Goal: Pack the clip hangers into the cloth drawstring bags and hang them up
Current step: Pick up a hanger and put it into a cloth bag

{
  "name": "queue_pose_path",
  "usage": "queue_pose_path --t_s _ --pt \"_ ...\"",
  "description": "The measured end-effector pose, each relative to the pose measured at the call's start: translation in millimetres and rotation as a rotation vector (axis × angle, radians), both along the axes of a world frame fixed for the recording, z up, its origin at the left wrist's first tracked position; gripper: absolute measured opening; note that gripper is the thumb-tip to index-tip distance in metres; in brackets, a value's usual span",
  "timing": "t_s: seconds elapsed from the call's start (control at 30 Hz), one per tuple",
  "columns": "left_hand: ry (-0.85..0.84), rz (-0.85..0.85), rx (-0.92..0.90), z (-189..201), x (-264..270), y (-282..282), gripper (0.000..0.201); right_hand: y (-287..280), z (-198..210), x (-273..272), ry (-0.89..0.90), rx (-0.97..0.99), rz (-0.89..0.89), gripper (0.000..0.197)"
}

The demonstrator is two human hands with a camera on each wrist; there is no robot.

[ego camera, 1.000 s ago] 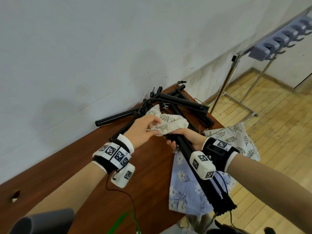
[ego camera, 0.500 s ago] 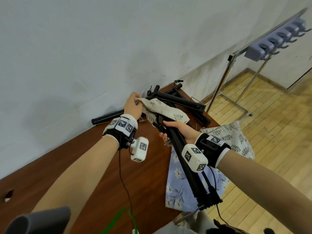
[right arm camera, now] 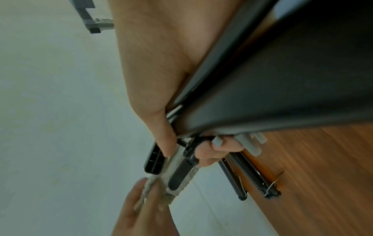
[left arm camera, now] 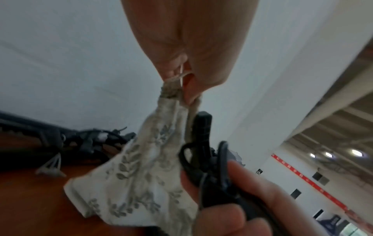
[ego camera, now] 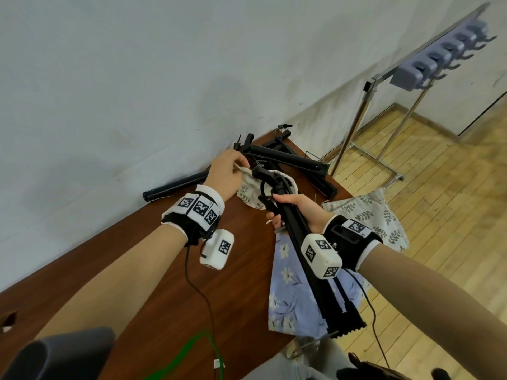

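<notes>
My left hand (ego camera: 223,174) pinches the gathered, corded rim of a soft cream leaf-print bag (ego camera: 251,192), lifted above the brown wooden table (ego camera: 142,259). My right hand (ego camera: 297,212) wraps round a bundle of long, hard black clip hangers (ego camera: 307,242), their top poking into the bag's mouth. The left wrist view alone shows the cord (left arm camera: 182,76) between thumb and fingertip.
</notes>
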State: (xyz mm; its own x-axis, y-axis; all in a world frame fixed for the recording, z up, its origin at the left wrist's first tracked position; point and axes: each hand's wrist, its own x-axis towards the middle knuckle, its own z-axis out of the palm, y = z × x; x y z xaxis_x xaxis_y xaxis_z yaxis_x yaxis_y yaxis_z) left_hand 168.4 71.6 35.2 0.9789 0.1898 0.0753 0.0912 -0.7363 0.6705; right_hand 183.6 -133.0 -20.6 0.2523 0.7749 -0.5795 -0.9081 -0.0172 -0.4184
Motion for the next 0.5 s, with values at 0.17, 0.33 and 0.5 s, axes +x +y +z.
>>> queue_pose_path --t_s 0.17,0.33,0.5 --pt "0.116 0.231 -0.14 -12.0 -0.1 -7.5 0.013 8.2 -9.3 -14.8 -0.136 -0.1 0.108 0.032" --pt "0.114 0.13 -0.241 -10.2 -10.1 -6.8 0.02 11.6 -14.3 -29.5 -0.189 -0.073 0.175 0.025" --pt "0.172 -0.235 -0.123 6.2 -34.2 -21.3 0.011 15.3 -12.2 -37.3 -0.361 -0.079 0.163 0.013"
